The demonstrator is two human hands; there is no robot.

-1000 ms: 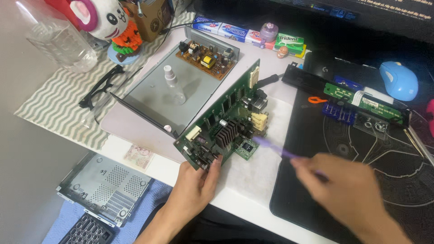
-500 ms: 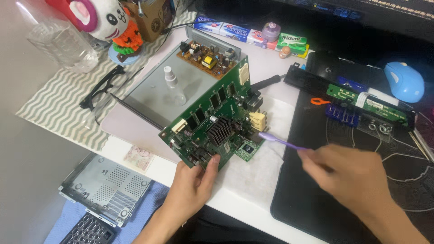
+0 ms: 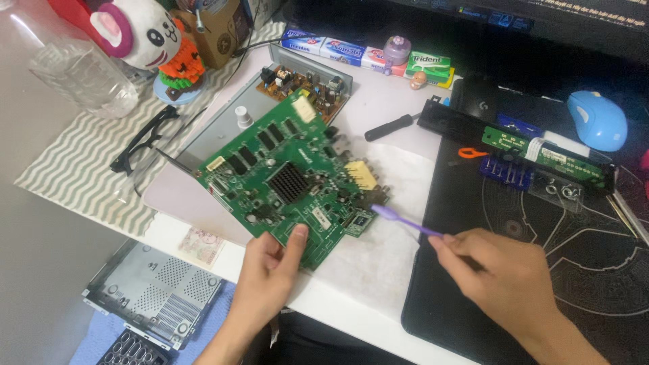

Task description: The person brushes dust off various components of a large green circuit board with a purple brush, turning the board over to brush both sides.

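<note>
Head view: your left hand (image 3: pixel 267 274) pinches the green circuit board (image 3: pixel 287 179), now tilted flatter; at three o'clock, your right hand (image 3: pixel 503 277) grips the purple brush (image 3: pixel 405 223).

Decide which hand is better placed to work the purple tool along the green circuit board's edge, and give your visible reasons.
Probably the right hand: it holds the purple tool, whose tip lies at the green circuit board edge. The left hand grips the board's near corner, steadying it.
</note>
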